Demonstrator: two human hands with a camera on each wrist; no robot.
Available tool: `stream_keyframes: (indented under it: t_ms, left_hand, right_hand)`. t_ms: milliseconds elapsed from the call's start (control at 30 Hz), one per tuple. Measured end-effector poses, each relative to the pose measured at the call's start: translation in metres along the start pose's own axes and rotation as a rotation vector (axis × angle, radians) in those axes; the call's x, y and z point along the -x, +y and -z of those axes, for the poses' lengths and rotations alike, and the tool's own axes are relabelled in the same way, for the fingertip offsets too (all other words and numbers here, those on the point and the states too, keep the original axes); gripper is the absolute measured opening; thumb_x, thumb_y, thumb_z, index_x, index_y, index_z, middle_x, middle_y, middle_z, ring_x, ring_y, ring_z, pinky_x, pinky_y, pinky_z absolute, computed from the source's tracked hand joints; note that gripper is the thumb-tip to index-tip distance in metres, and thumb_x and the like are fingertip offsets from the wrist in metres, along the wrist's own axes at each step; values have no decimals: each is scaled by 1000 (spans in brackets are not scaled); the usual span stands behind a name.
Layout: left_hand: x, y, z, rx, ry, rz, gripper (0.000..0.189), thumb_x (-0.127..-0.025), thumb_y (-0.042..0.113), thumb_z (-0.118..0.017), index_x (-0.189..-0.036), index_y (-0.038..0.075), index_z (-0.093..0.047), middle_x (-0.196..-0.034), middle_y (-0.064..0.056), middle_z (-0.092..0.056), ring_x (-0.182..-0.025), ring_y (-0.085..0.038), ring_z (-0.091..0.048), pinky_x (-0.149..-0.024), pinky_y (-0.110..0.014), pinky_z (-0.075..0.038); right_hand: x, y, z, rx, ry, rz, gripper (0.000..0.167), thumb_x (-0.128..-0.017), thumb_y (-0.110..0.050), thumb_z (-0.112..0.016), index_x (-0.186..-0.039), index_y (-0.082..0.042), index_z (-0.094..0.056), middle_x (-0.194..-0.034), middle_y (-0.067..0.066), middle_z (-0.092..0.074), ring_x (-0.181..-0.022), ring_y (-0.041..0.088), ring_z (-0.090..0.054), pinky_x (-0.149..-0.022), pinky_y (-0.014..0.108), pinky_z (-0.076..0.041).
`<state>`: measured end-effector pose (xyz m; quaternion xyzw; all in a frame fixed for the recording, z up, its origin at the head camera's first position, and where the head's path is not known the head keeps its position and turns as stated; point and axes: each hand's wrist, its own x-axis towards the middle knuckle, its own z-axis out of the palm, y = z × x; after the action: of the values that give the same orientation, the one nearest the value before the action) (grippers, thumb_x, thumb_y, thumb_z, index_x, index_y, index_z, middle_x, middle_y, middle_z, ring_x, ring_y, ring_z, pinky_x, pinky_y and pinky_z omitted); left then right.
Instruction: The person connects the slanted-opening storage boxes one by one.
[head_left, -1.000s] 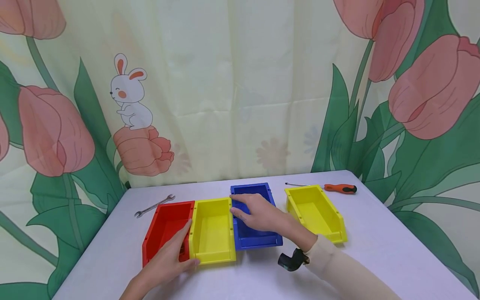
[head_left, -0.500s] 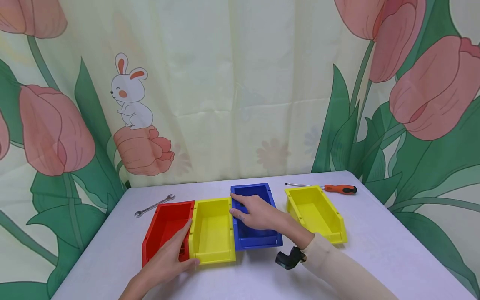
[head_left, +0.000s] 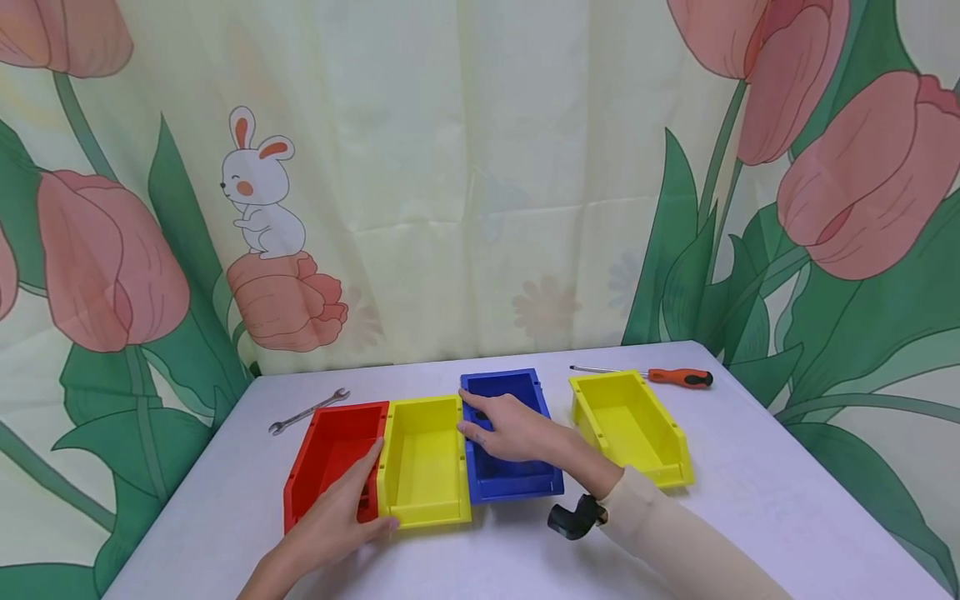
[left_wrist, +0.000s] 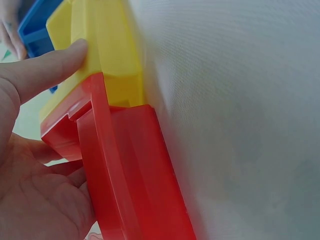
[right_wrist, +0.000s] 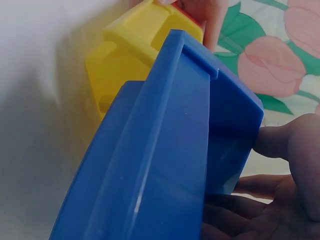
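Observation:
A red bin [head_left: 330, 437], a yellow bin [head_left: 423, 467] and a blue bin [head_left: 521, 485] stand side by side in the head view; the blue one sits slightly farther back. My left hand [head_left: 333, 512] holds the red and yellow bins where they meet. In the left wrist view its thumb presses the yellow bin's front [left_wrist: 107, 55], while the other fingers reach into the red bin [left_wrist: 135, 170]. Across the blue bin lies my right hand [head_left: 517, 429], gripping its left wall beside the yellow bin. In the right wrist view the thumb touches the blue bin's [right_wrist: 170, 150] edge, with fingers inside.
A second yellow bin [head_left: 633, 433] stands apart at the right. Behind it lies a screwdriver [head_left: 678, 377] with an orange and black handle. An open-ended wrench [head_left: 309, 412] rests behind the red bin. A printed curtain [head_left: 465, 192] hangs beyond the white table's [head_left: 772, 500] back edge.
The blue bin has slid a little toward me along the yellow bin's side, and my right hand has moved slightly with it. My left hand and the other bins look unmoved.

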<state>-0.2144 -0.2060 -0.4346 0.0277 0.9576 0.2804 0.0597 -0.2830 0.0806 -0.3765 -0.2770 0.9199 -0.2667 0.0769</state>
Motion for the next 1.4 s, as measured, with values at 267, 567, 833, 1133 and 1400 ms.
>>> stream_keyframes:
  t_ms: [267, 567, 833, 1133, 1400]
  left_hand:
    - [0, 0, 0, 3, -3, 12, 127, -65, 26, -101, -168, 20, -28, -155, -6, -54, -135, -29, -54, -88, -47, -67]
    - [2, 1, 2, 4, 4, -7, 126, -65, 25, -101, -168, 19, -29, -154, -6, -54, -135, -28, -55, -87, -46, -67]
    - [2, 0, 1, 7, 8, -21, 125, -66, 23, -101, -168, 19, -29, -155, -6, -54, -135, -29, -55, -86, -46, -67]
    - [0, -2, -1, 9, 7, -21, 126, -65, 24, -101, -168, 19, -28, -155, -6, -54, -135, -29, -55, -87, -46, -67]
    - [1, -2, 0, 20, 12, -32, 126, -65, 24, -101, -168, 20, -29, -155, -5, -53, -136, -28, -54, -86, -45, -68]
  right_hand:
    - [0, 1, -2, -1, -13, 2, 66, -110, -40, -55, -166, -13, -34, -79, 4, -60, -63, 15, -51, -115, 47, -54]
    - [0, 2, -5, -4, -18, 13, 67, -110, -41, -55, -166, -11, -34, -71, 4, -55, -55, 11, -46, -92, 32, -57]
    - [0, 5, -8, -4, -11, 21, 66, -110, -41, -55, -166, -12, -34, -71, 1, -53, -53, 11, -43, -76, 24, -52]
    - [-1, 7, -12, -17, -13, 9, 67, -110, -42, -56, -166, -13, -34, -68, -1, -50, -52, 11, -42, -72, 21, -50]
    - [0, 10, -17, -19, -13, 5, 68, -109, -42, -56, -166, -11, -34, -77, -1, -57, -55, 12, -47, -77, 24, -54]
